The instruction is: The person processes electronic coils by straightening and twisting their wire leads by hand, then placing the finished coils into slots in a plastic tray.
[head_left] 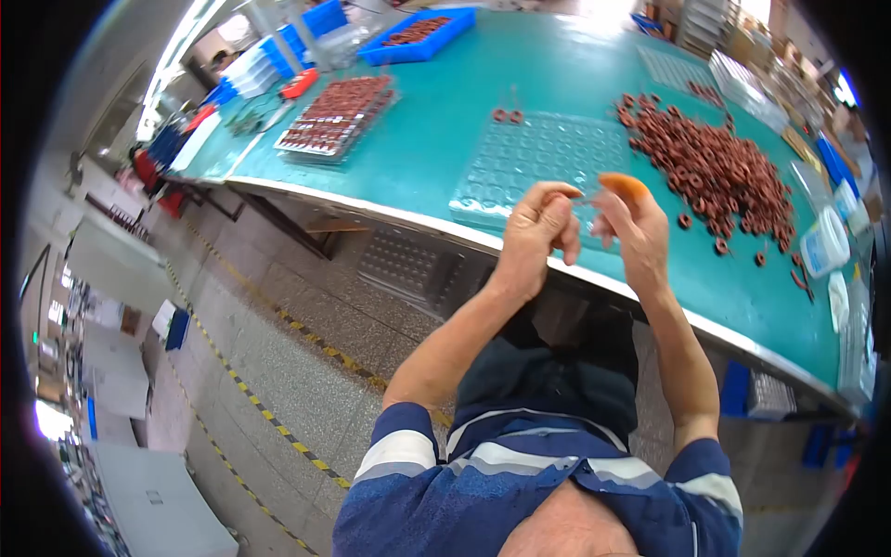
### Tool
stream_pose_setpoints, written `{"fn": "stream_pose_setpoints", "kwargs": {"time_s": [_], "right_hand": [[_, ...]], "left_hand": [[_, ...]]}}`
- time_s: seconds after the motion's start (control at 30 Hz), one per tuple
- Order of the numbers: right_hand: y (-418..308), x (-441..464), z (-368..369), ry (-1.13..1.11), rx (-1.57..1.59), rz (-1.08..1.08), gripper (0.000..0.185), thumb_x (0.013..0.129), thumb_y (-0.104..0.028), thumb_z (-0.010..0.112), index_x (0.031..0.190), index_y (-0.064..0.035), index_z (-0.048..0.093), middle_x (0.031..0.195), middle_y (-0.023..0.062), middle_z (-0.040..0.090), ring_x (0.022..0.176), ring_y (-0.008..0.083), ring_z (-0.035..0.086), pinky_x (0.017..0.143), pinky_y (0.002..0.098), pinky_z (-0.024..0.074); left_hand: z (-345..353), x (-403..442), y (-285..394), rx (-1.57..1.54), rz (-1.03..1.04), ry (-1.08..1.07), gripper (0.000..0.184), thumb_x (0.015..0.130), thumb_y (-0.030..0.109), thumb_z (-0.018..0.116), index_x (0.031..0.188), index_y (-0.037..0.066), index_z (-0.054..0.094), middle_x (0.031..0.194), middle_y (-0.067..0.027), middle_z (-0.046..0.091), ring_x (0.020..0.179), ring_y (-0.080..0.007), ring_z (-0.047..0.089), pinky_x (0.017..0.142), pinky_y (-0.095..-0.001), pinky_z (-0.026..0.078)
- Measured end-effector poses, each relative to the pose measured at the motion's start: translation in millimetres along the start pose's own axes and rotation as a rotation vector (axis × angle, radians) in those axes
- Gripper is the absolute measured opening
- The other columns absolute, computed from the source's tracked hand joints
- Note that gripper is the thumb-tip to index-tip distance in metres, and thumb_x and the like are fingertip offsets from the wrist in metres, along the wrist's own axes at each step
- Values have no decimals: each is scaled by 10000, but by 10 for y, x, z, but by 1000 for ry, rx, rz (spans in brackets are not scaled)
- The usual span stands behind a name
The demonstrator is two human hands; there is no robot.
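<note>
Left hand [540, 227]: fingers curled, narrow, thumb near forefinger; can't tell if anything's pinched. Right hand [638, 230]: also half-curled, orange cover [625, 185] on a finger, grip contents hidden. Hands close together over the near right part of the clear plastic tray [529, 153], by the table's front edge [422, 216]. Tray lies flat on the green table [445, 79], mostly bare pockets, two brown rings [507, 116] at its far left corner. Big loose pile of rings [710, 167] just right of tray, strays toward the front edge; white tub [825, 243] past it, crowding the right end. Open room: bare tabletop left of tray, up to the filled trays [336, 116], and beyond toward the blue bin [373, 53].
</note>
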State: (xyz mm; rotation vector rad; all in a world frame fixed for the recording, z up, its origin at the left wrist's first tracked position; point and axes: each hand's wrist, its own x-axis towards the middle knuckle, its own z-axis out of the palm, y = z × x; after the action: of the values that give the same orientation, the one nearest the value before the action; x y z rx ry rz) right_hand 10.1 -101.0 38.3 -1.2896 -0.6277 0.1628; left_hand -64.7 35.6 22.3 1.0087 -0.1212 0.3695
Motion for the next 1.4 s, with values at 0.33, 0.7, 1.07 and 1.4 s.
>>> {"fn": "stream_pose_setpoints", "kwargs": {"time_s": [0.33, 0.7, 1.07, 1.4], "right_hand": [[31, 43, -135, 107, -76, 26, 348, 916, -317, 666, 1015, 13, 616, 739, 10, 617, 601, 45, 550, 486, 189, 393], [-14, 100, -211, -23, -195, -30, 296, 874, -279, 714, 912, 13, 687, 745, 31, 659, 689, 65, 577, 593, 217, 447], [-176, -72, -171, 76, -216, 39, 335, 897, -310, 686, 926, 24, 673, 726, 35, 641, 579, 71, 559, 518, 213, 428], [-73, 74, -353, -172, 249, 430, 260, 909, -268, 668, 868, -15, 624, 722, 7, 587, 550, 55, 528, 473, 190, 382]], "left_hand": [[47, -27, 2, -132, -93, 24, 220, 995, 241, 518, 1078, 44, 569, 638, -23, 454, 502, -132, 482, 464, -256, 435], [122, -23, -37, -3, -138, -49, 222, 989, 238, 532, 1049, 29, 580, 638, -13, 450, 512, -115, 471, 448, -253, 418], [183, 92, -34, 360, 36, 4, 224, 992, 184, 519, 1083, -15, 567, 674, -43, 556, 559, -112, 546, 519, -254, 460], [13, 237, 326, 941, 119, -423, 240, 944, 103, 591, 1168, 33, 536, 818, -12, 519, 726, -83, 537, 654, -251, 479]]}}
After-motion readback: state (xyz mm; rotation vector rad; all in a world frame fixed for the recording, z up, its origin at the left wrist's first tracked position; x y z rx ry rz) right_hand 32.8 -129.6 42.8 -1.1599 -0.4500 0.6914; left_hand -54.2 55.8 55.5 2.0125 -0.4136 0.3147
